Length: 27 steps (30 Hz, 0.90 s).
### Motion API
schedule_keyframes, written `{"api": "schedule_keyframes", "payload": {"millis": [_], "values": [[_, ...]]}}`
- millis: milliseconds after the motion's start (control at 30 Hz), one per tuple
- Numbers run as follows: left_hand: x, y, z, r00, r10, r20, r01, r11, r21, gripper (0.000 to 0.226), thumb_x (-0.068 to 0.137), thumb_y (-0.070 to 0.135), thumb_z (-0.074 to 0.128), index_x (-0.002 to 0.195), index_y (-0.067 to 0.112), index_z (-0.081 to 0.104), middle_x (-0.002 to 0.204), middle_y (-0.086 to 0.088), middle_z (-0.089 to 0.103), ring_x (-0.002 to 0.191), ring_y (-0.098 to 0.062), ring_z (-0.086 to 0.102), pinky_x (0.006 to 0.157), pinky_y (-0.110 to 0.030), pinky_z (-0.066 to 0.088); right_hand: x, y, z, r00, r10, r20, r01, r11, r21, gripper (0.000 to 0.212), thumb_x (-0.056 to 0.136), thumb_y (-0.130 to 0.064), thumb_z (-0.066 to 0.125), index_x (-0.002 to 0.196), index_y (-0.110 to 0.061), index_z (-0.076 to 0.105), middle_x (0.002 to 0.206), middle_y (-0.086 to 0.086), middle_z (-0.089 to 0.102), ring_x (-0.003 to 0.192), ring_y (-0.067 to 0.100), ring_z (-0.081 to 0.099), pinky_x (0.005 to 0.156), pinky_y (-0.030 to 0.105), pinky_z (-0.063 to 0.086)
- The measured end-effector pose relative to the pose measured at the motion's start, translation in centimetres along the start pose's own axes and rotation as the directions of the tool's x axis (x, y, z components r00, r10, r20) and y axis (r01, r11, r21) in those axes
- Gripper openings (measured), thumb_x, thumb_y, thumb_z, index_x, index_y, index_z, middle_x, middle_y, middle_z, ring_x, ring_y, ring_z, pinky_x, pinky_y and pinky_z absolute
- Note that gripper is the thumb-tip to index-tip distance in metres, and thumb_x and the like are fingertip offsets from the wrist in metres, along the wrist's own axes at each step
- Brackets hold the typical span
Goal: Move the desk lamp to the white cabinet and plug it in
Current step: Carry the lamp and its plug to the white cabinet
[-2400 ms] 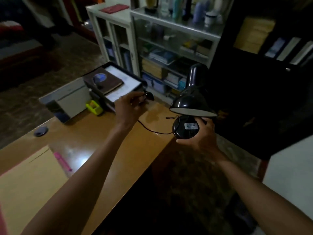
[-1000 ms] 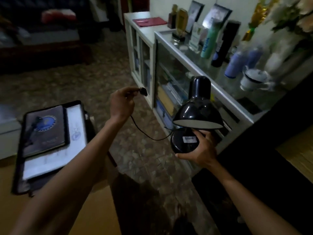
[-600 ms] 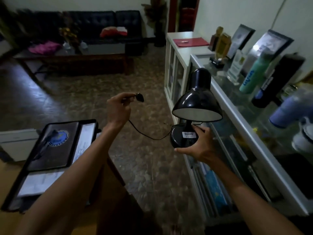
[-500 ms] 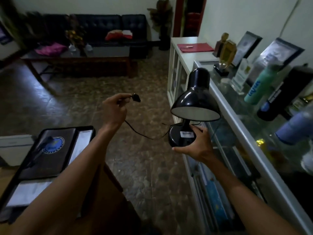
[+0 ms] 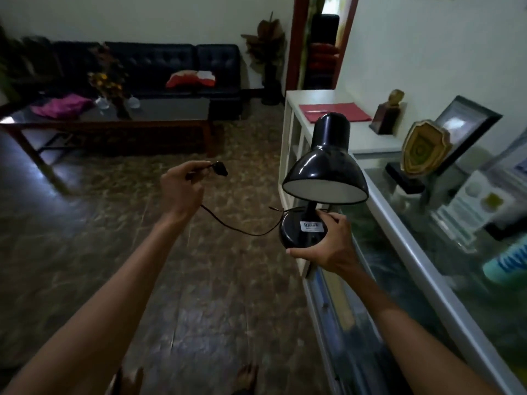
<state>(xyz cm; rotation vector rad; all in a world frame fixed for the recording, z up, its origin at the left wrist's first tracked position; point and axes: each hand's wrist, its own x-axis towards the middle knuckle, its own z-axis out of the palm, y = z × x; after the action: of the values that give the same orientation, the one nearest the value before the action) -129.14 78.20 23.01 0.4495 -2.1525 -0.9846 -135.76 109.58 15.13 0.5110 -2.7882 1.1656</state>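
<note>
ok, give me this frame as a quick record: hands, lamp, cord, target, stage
left hand: pinch grip on the cord just behind the small black plug, held up in the air
right hand: grips the round base of the glossy black desk lamp
lamp: upright, off, carried in the air
thin black cord: slack loop between the hands
white cabinet: ahead on the right, flat red folder on top
stage: carrying; lamp not set down, not plugged in

white label (image 5: pixel 311 226) on lamp base, text unreadable

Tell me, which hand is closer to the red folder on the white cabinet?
Right. The right hand holds the lamp base beside the cabinet, below the red folder; the left hand holds the plug out over the floor.
</note>
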Motion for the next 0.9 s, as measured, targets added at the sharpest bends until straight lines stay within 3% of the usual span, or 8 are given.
{"api": "schedule_keyframes", "payload": {"millis": [133, 333, 433, 533, 667, 833, 900], "values": [[10.2, -0.8, 3.9, 0.997, 0.055, 0.058, -0.053, 0.998, -0.031, 0.018, 0.091, 0.015, 0.070, 0.107, 0.017, 0.078, 0.103, -0.001, 0.077, 0.089, -0.011, 0.071, 0.073, -0.018, 0.050, 8.7, -1.1, 1.0, 0.996, 0.057, -0.069, -0.056, 0.998, 0.027, 0.115, 0.035, -0.062, 0.091, 0.135, -0.021, 0.054, 0.127, 0.002, 0.038, 0.117, 0.014, 0.042, 0.101, 0.025, 0.041], [23.1, -0.1, 11.3, 0.990, 0.119, 0.075, -0.109, 0.986, -0.124, 0.021, 0.088, 0.007, 0.070, 0.107, 0.015, 0.077, 0.102, 0.000, 0.076, 0.087, -0.008, 0.071, 0.081, -0.027, 0.059, 21.3, -1.0, 0.7, 0.984, 0.131, -0.124, -0.128, 0.991, 0.034, 0.102, 0.037, -0.062, 0.091, 0.128, -0.031, 0.056, 0.124, 0.000, 0.041, 0.116, 0.016, 0.045, 0.097, 0.025, 0.042], [29.4, 0.1, 16.4, 0.977, 0.186, 0.100, -0.167, 0.971, -0.170, 0.021, 0.090, 0.008, 0.069, 0.107, 0.015, 0.077, 0.103, 0.002, 0.075, 0.087, -0.003, 0.070, 0.080, -0.014, 0.056, 28.4, 0.4, 0.3, 0.973, 0.148, -0.177, -0.148, 0.989, 0.014, 0.099, 0.039, -0.060, 0.091, 0.128, -0.033, 0.057, 0.120, 0.000, 0.040, 0.121, 0.019, 0.042, 0.097, 0.024, 0.039], [35.3, 0.7, 21.9, 0.951, 0.281, 0.130, -0.251, 0.945, -0.208, 0.020, 0.090, 0.009, 0.069, 0.109, 0.014, 0.075, 0.103, 0.007, 0.072, 0.089, 0.000, 0.068, 0.078, -0.001, 0.048, 35.0, 2.7, 0.0, 0.955, 0.174, -0.240, -0.183, 0.983, -0.018, 0.105, 0.037, -0.066, 0.087, 0.131, -0.032, 0.054, 0.124, 0.002, 0.041, 0.122, 0.021, 0.043, 0.100, 0.032, 0.045], [42.6, 1.7, 30.1, 0.920, 0.350, 0.176, -0.298, 0.917, -0.264, 0.021, 0.090, 0.009, 0.070, 0.110, 0.013, 0.075, 0.102, 0.007, 0.071, 0.088, -0.001, 0.067, 0.079, -0.001, 0.048, 42.6, 6.7, -0.8, 0.915, 0.252, -0.316, -0.276, 0.960, -0.034, 0.114, 0.032, -0.074, 0.080, 0.134, -0.033, 0.050, 0.131, 0.002, 0.040, 0.123, 0.020, 0.042, 0.099, 0.038, 0.048], [49.8, 3.3, 41.0, 0.883, 0.360, 0.300, -0.246, 0.901, -0.356, 0.027, 0.087, -0.004, 0.065, 0.109, 0.009, 0.076, 0.098, 0.002, 0.073, 0.088, -0.006, 0.069, 0.078, -0.003, 0.050, 48.9, 11.5, -1.4, 0.846, 0.382, -0.372, -0.416, 0.909, -0.012, 0.106, 0.036, -0.071, 0.083, 0.131, -0.035, 0.053, 0.129, 0.000, 0.043, 0.123, 0.017, 0.039, 0.097, 0.034, 0.047], [52.0, 3.6, 45.4, 0.858, 0.370, 0.357, -0.221, 0.892, -0.395, 0.029, 0.089, -0.005, 0.063, 0.110, 0.011, 0.075, 0.097, 0.001, 0.074, 0.088, -0.005, 0.070, 0.076, -0.010, 0.056, 50.6, 13.1, -1.4, 0.824, 0.420, -0.380, -0.450, 0.893, 0.010, 0.103, 0.035, -0.070, 0.084, 0.127, -0.033, 0.057, 0.125, 0.000, 0.052, 0.120, 0.016, 0.045, 0.095, 0.035, 0.050]]}}
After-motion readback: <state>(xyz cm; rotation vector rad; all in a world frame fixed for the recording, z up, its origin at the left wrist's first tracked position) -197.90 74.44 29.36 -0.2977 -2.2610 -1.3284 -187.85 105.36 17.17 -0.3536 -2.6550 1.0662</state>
